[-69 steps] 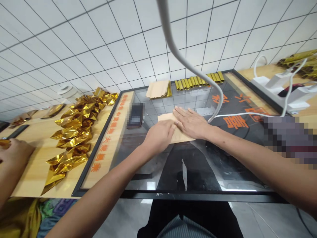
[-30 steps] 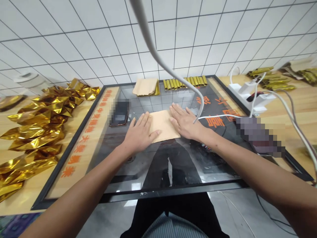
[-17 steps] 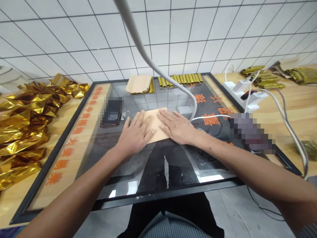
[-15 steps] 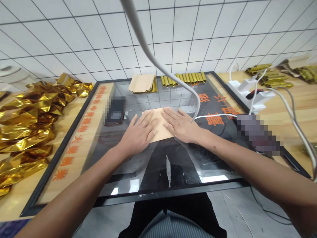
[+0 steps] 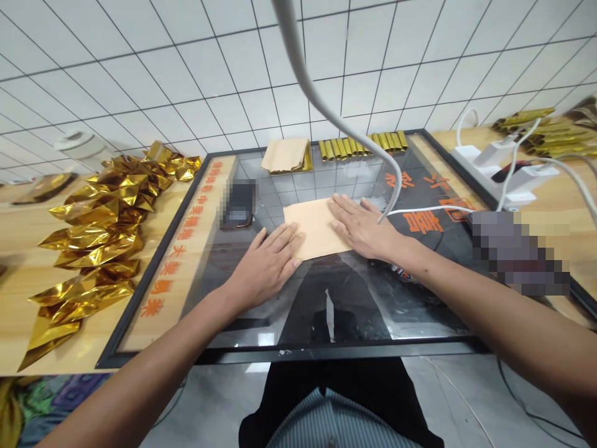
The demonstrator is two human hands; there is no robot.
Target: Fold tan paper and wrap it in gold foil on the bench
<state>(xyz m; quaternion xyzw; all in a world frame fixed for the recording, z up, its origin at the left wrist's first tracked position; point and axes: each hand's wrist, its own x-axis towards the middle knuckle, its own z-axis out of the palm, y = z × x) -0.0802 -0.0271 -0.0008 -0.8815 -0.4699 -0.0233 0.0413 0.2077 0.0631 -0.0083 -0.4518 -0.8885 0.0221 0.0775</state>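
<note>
1. Flat on the glass top point(image 5: 396, 317) of a black-framed panel, near its middle and between both hands: a tan paper sheet point(image 5: 321, 227).
2. Left hand point(image 5: 268, 261): open, palm down, fingers extended over the sheet's near left part; nothing gripped.
3. Right hand point(image 5: 366, 230): likewise open and palm down, fingers long and flat over the sheet's right part; nothing gripped.
4. In the way: a thick white cable point(image 5: 321, 106), hanging from above, crossing in front of the gold rolls point(image 5: 340, 149) and reaching down beside the back of the right hand. From there, a thin white cord point(image 5: 433, 210) running rightward.
5. Along the panel's far edge: a folded tan paper stack point(image 5: 283, 155), gold at one side, next to the row of gold rolls.
6. Left of the sheet, well apart from it: a dark phone point(image 5: 237, 204), partly masked. Farther left, beyond the frame: a heap of folded gold foil point(image 5: 102, 236).
7. To the right: white plugs point(image 5: 497, 151), a masked dark object point(image 5: 517, 249) near the right forearm, and more gold rolls in a pile point(image 5: 536, 134) behind.
8. Behind everything: a white tiled wall point(image 5: 224, 68).
</note>
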